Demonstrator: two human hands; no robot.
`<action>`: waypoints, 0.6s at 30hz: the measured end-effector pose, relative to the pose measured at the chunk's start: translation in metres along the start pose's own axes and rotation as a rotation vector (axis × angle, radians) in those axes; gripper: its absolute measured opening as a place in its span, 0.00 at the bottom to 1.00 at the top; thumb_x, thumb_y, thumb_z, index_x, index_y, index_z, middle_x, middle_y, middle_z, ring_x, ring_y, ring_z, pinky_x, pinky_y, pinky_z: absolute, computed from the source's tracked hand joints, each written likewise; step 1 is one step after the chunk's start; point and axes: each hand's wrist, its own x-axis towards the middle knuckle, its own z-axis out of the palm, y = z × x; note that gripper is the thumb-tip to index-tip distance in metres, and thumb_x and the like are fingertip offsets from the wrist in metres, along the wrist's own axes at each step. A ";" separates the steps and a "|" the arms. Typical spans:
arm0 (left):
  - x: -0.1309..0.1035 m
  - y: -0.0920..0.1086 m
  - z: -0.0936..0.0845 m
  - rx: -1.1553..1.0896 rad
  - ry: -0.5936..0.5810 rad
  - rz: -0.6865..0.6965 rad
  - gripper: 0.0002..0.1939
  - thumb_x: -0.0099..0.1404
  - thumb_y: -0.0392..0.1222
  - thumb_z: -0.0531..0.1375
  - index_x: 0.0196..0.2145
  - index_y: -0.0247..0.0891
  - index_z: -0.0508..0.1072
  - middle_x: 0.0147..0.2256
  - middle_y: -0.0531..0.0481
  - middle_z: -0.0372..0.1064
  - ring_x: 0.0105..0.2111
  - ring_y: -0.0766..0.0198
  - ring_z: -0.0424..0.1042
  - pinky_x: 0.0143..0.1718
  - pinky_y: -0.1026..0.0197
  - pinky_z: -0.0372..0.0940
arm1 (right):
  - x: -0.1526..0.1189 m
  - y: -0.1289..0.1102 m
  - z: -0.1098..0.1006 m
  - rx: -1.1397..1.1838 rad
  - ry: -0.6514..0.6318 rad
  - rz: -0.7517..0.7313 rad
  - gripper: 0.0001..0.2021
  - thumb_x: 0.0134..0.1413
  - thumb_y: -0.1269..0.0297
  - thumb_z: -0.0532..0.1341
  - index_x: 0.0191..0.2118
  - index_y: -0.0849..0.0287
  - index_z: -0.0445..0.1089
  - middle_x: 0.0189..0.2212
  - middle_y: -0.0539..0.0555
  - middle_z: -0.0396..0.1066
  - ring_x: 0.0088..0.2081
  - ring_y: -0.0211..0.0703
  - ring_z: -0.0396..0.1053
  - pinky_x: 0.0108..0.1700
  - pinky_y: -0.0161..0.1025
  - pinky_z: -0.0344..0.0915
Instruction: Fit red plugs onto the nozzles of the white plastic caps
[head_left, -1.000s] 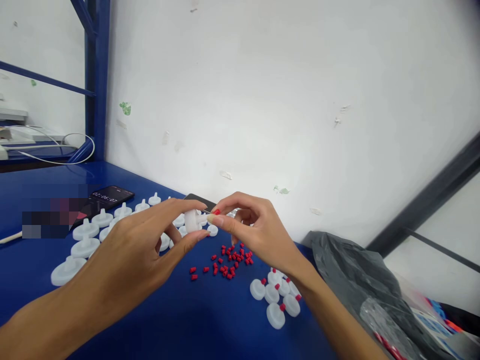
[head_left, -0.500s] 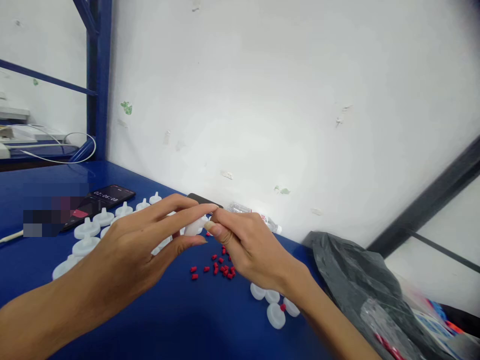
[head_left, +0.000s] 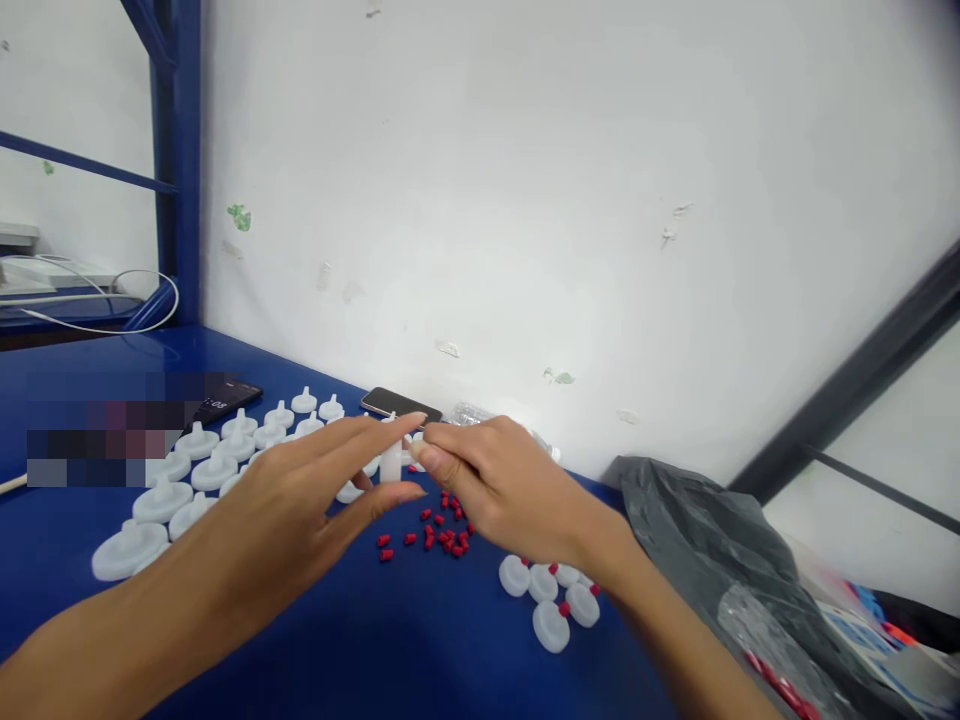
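Between the thumb and fingers of my left hand [head_left: 307, 490] a white plastic spouted cap [head_left: 391, 462] is held edge-on above the table. My right hand [head_left: 502, 490] is closed in a pinch right beside it, at the spout side; what lies between its thumb and forefinger is hidden. Small red tips [head_left: 448, 540] lie loose on the table below my hands. Rows of white spouted caps [head_left: 214, 468] stand spout-up behind and left of my left hand. Under my right forearm lie several white caps with red tips [head_left: 551, 626] on their spouts.
The blue table [head_left: 360, 640] meets a white wall at the back. A phone [head_left: 225, 398] lies at the left, and another dark phone [head_left: 401, 404] rests against the wall. A clear bottle [head_left: 469, 412] lies partly behind my right hand. A grey plastic bag [head_left: 690, 540] covers the right edge.
My left fingers have spread slightly and the white cap now shows edge-on between them. The right hand keeps its pinch beside it. The view has shifted slightly.
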 end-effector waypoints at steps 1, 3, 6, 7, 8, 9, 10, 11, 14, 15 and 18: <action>-0.002 -0.002 0.005 0.020 -0.018 0.033 0.31 0.78 0.67 0.52 0.65 0.46 0.73 0.56 0.47 0.80 0.53 0.51 0.81 0.55 0.55 0.77 | -0.001 0.003 -0.006 -0.053 -0.031 0.050 0.21 0.79 0.57 0.51 0.29 0.55 0.56 0.22 0.44 0.58 0.25 0.37 0.53 0.32 0.40 0.47; -0.006 -0.006 0.012 0.065 -0.065 0.079 0.32 0.78 0.65 0.53 0.69 0.44 0.68 0.62 0.43 0.75 0.60 0.47 0.76 0.59 0.49 0.75 | -0.007 0.013 -0.019 -0.160 -0.139 0.222 0.24 0.77 0.56 0.53 0.26 0.56 0.57 0.22 0.46 0.62 0.25 0.37 0.55 0.32 0.41 0.48; -0.010 -0.012 0.014 0.073 -0.150 0.063 0.30 0.79 0.61 0.53 0.71 0.49 0.63 0.67 0.44 0.68 0.66 0.46 0.70 0.63 0.44 0.73 | -0.016 0.040 -0.036 -0.224 -0.410 0.510 0.24 0.74 0.55 0.55 0.23 0.56 0.66 0.23 0.50 0.69 0.25 0.38 0.60 0.31 0.41 0.52; -0.010 -0.012 0.013 0.062 -0.161 0.057 0.28 0.79 0.60 0.53 0.70 0.50 0.65 0.67 0.44 0.68 0.66 0.46 0.70 0.63 0.43 0.73 | -0.019 0.052 -0.040 -0.216 -0.480 0.565 0.23 0.72 0.56 0.57 0.23 0.57 0.70 0.24 0.51 0.72 0.25 0.39 0.63 0.31 0.40 0.54; -0.009 -0.013 0.010 0.052 -0.168 0.049 0.26 0.79 0.59 0.52 0.69 0.51 0.66 0.66 0.45 0.68 0.66 0.46 0.70 0.63 0.43 0.72 | -0.020 0.064 -0.042 -0.212 -0.535 0.611 0.22 0.70 0.57 0.59 0.23 0.57 0.73 0.25 0.52 0.74 0.26 0.41 0.66 0.31 0.40 0.57; -0.008 -0.013 0.008 0.044 -0.168 0.040 0.25 0.79 0.59 0.52 0.67 0.51 0.68 0.66 0.45 0.68 0.65 0.45 0.70 0.63 0.42 0.72 | -0.021 0.075 -0.042 -0.217 -0.561 0.650 0.20 0.68 0.58 0.60 0.24 0.57 0.76 0.25 0.53 0.75 0.26 0.41 0.67 0.32 0.40 0.58; -0.008 -0.013 0.005 0.039 -0.166 0.035 0.24 0.79 0.59 0.52 0.66 0.52 0.70 0.65 0.46 0.69 0.64 0.45 0.71 0.63 0.42 0.72 | -0.021 0.086 -0.041 -0.223 -0.581 0.684 0.18 0.66 0.59 0.60 0.25 0.57 0.77 0.25 0.52 0.74 0.27 0.42 0.67 0.32 0.40 0.59; -0.007 -0.013 0.004 0.036 -0.164 0.029 0.23 0.79 0.59 0.52 0.65 0.53 0.71 0.65 0.47 0.69 0.64 0.46 0.71 0.63 0.42 0.71 | -0.020 0.096 -0.039 -0.225 -0.601 0.712 0.17 0.64 0.60 0.61 0.25 0.57 0.78 0.25 0.52 0.73 0.27 0.41 0.67 0.32 0.40 0.59; -0.005 -0.013 0.001 0.032 -0.169 0.025 0.21 0.79 0.58 0.53 0.64 0.56 0.71 0.65 0.49 0.69 0.62 0.48 0.72 0.61 0.45 0.71 | -0.017 0.114 -0.031 -0.195 -0.708 0.778 0.14 0.61 0.62 0.63 0.26 0.58 0.81 0.21 0.49 0.67 0.25 0.39 0.63 0.31 0.38 0.59; -0.005 -0.014 0.000 0.032 -0.172 0.027 0.21 0.79 0.58 0.52 0.64 0.56 0.71 0.64 0.49 0.69 0.62 0.48 0.72 0.61 0.46 0.71 | -0.017 0.118 -0.028 -0.179 -0.750 0.793 0.14 0.60 0.62 0.64 0.26 0.58 0.82 0.20 0.48 0.66 0.24 0.38 0.62 0.31 0.38 0.59; -0.005 -0.016 -0.001 0.033 -0.197 0.041 0.20 0.79 0.58 0.52 0.61 0.56 0.73 0.63 0.48 0.69 0.61 0.49 0.73 0.58 0.47 0.71 | -0.018 0.123 -0.025 -0.159 -0.814 0.808 0.15 0.59 0.57 0.68 0.25 0.58 0.82 0.20 0.47 0.65 0.23 0.37 0.62 0.31 0.37 0.61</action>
